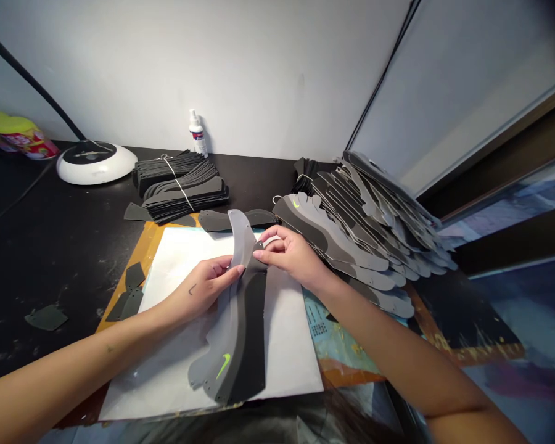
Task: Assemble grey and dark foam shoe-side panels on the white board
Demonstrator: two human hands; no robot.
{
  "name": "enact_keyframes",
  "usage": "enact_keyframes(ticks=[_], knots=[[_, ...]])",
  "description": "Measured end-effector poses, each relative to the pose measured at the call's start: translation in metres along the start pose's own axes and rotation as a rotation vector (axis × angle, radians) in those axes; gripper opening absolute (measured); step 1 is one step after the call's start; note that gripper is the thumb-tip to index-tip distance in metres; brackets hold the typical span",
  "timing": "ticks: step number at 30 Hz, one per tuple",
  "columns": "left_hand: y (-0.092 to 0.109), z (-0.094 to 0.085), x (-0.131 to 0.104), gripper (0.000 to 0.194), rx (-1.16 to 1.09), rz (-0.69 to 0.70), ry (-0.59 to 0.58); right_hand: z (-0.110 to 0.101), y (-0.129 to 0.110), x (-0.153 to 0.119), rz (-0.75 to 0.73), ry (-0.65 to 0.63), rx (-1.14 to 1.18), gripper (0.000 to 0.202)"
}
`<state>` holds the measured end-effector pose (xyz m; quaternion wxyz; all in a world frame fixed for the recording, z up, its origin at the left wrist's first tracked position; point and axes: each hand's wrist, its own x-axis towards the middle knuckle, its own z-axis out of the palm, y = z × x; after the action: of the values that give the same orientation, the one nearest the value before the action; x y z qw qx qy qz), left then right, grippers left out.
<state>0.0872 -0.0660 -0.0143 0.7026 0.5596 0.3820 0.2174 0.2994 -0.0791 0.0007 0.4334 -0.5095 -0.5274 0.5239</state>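
Both grips are pinched shut on the upper end of a long curved grey translucent plastic strip [234,308], left hand [203,288] at its 9 o'clock edge, right hand [289,253] at 2 o'clock. It bears a lime-green swoosh logo and overlies a dark grey panel [252,333] on a white paper sheet [176,259]. A fanned stack of matching grey pieces [365,228] crowds the black desk [50,246] at 3 o'clock.

A yellow-green swoosh logo [223,365] stands on the near end of the grey shoe panel [231,320] lying on the white sheet. A second swoosh [296,203] of the same colour shows on the top grey panel of the stack [374,228] to the right. The small white bottle [197,133] at the far wall carries a label, too small to read.
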Motion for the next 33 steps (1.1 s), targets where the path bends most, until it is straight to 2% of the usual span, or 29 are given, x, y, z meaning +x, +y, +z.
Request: enact_keyframes(ticks=[5,8,13,20,24,33], knots=[[-0.0016,-0.0003,-0.0007,0.049,-0.030,-0.048,0.007,0.0028,-0.0036,-0.0031,-0.143,0.007,-0.066,0.029],[0.0005,0.0012,-0.0012,0.048,-0.039,-0.047,0.031,0.0050,-0.0019,-0.0040,-0.234,0.064,-0.134,0.023],[0.0011,0.0031,-0.0004,0.049,-0.139,-0.027,0.008,0.0062,0.0036,-0.0028,-0.274,0.191,-0.224,0.019],[-0.0024,0.0007,0.0010,0.050,-0.188,-0.034,0.001,0.0068,0.0037,-0.0050,-0.361,0.202,-0.297,0.011],[-0.0025,-0.0001,0.0014,0.047,-0.194,-0.027,-0.014,0.0067,0.0033,-0.0055,-0.479,0.237,-0.348,0.008],[-0.0032,-0.0039,0.0004,0.044,-0.164,-0.011,-0.024,0.0054,-0.0012,-0.0041,-0.409,0.228,-0.410,0.014]])
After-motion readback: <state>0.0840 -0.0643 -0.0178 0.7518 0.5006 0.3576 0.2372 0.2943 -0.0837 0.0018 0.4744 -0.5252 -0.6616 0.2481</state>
